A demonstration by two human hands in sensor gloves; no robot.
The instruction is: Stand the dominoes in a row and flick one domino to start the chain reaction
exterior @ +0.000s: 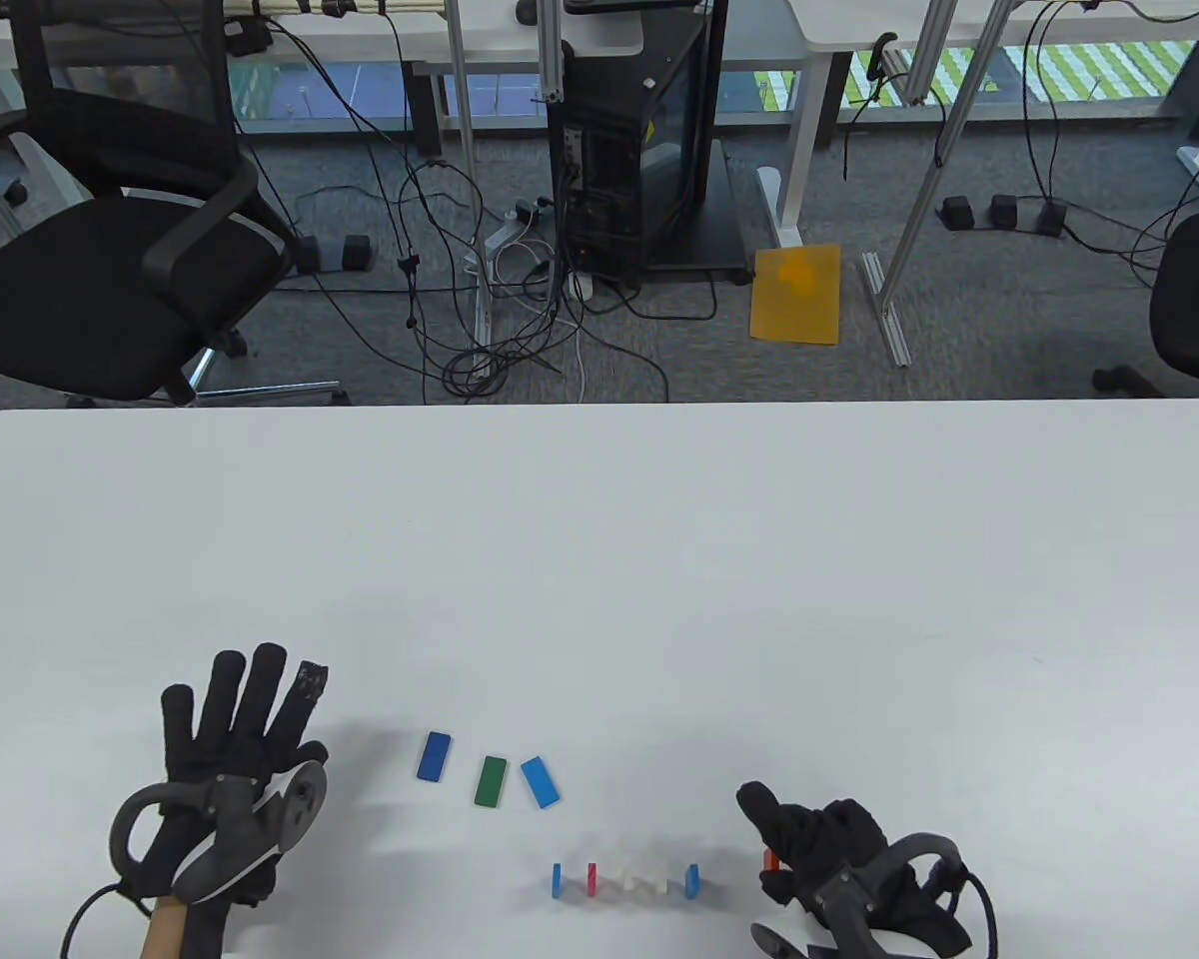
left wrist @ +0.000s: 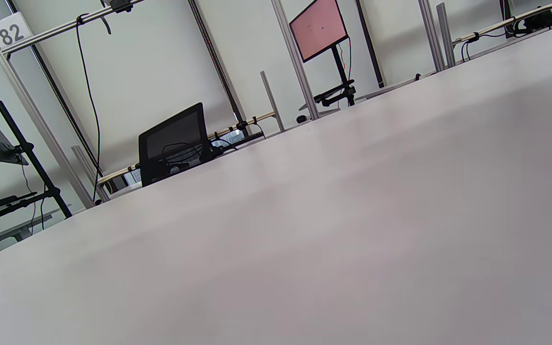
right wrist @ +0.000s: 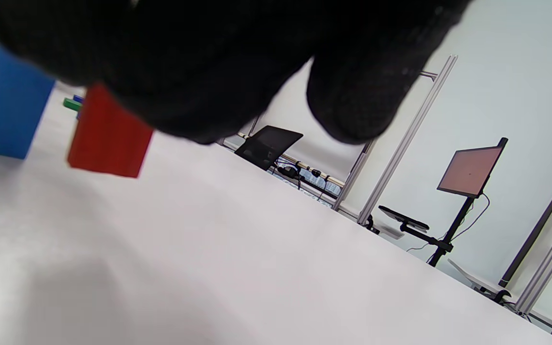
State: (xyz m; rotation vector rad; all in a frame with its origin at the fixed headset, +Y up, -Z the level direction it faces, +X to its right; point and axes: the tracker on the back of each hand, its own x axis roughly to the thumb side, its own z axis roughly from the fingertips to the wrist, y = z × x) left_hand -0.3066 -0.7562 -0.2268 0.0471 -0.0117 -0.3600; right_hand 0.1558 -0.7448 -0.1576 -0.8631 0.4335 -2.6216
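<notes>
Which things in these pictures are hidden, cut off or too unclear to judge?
- Red domino: in the table view the right hand covers most of it; in the right wrist view the glove hides its top, so the exact grip is unclear.
- White dominoes in the row: pale against the table, so their count is uncertain.
- Left hand: absent from the left wrist view.
- Right hand's lower part: cut off by the table view's bottom edge.

5 dominoes [exterior: 624, 880] upright, 3 flat [exterior: 489, 778]
</notes>
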